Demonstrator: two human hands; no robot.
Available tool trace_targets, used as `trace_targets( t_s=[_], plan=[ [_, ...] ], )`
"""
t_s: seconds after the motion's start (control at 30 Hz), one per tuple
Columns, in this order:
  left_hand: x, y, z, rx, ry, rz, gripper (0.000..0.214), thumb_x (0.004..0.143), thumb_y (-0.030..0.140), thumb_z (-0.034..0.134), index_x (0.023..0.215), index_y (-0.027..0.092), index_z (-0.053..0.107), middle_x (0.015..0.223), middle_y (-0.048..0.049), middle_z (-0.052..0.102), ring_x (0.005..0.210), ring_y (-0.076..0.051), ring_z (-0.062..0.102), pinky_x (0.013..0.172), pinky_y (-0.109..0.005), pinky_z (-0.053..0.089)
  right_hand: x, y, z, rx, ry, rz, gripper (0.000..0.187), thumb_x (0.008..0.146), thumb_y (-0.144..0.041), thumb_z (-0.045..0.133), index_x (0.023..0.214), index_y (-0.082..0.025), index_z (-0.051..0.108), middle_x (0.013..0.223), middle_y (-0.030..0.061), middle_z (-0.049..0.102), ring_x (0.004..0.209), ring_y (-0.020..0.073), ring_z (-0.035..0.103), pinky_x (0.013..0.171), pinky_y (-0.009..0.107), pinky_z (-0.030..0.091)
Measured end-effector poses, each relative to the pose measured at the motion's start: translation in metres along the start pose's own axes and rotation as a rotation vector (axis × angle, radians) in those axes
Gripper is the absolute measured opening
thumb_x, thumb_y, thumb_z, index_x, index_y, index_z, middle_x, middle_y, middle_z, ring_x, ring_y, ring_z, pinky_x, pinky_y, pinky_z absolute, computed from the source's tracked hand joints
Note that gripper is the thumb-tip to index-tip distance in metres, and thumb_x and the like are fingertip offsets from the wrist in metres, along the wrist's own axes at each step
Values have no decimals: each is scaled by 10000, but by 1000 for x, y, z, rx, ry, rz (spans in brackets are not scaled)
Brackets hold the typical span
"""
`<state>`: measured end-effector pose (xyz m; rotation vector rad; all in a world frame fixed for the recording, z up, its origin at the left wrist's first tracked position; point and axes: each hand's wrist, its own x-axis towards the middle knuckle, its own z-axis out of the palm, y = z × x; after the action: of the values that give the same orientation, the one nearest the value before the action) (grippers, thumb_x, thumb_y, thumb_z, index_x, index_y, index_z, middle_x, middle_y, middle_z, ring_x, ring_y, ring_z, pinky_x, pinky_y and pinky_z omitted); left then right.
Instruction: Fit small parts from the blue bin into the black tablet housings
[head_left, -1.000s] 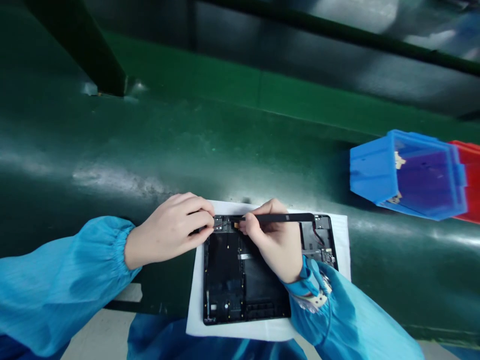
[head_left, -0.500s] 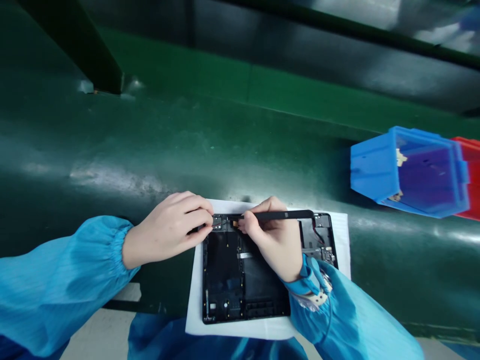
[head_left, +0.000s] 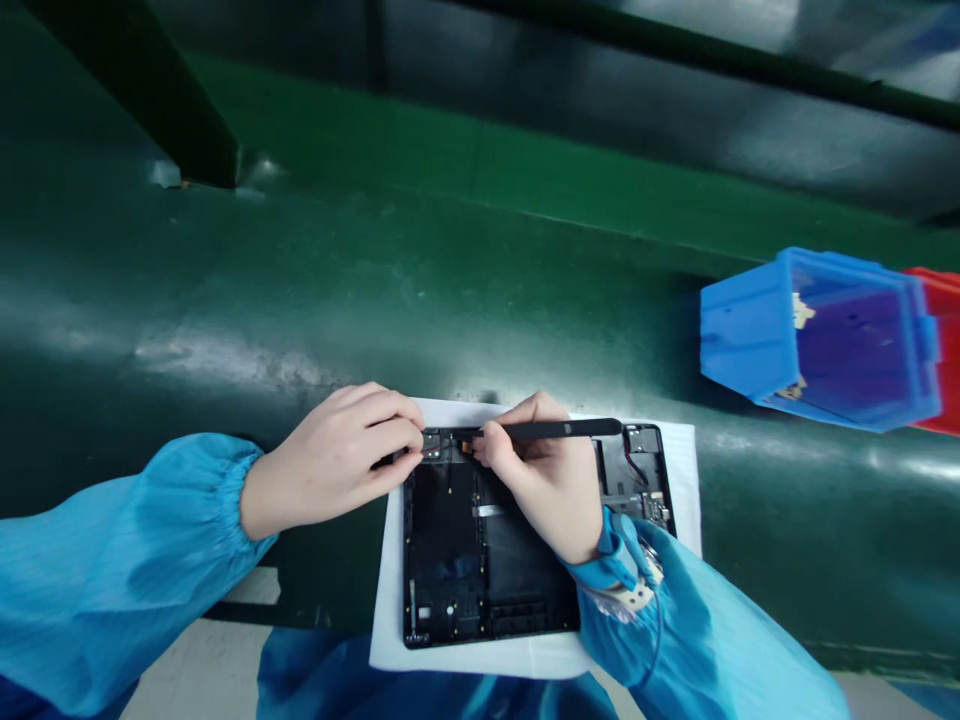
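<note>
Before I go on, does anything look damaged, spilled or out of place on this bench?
Nothing looks spilled or plainly damaged, and the black casing rests on the white sheet. The one oddity is a pale, blotchy patch on the green bench, beyond the left sleeve; it may be scuffing or glare.

Your sleeves (head_left: 150, 540) are wrinkled cloth; your tool (head_left: 581, 428) looks matt; device shell (head_left: 529, 570) smooth, plastic-looking; bench (head_left: 420, 310) glossy, scuffed; blue bin (head_left: 742, 330) smooth plastic.

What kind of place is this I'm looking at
Probably an electronics workshop or factory: a black device casing lies open with circuitry showing, the right hand holds a slim black tool, and a blue bin holds small parts.
</note>
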<state>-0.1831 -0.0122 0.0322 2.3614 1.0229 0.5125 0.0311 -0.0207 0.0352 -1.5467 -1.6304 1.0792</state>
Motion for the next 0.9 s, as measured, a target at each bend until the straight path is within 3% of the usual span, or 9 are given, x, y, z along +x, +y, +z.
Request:
trace_targets(
  t_s=[0.9],
  plan=[
    [0,-1,-1,9,-5,14,107,875,179,508,806,184,589,943,-22,630,865,-155,568,769,-316,431,1,0,1,-6,3,-6,132,801,-269,574,702,-212,509,590,-12,567,516,130,579,484,252,478]
  ],
)
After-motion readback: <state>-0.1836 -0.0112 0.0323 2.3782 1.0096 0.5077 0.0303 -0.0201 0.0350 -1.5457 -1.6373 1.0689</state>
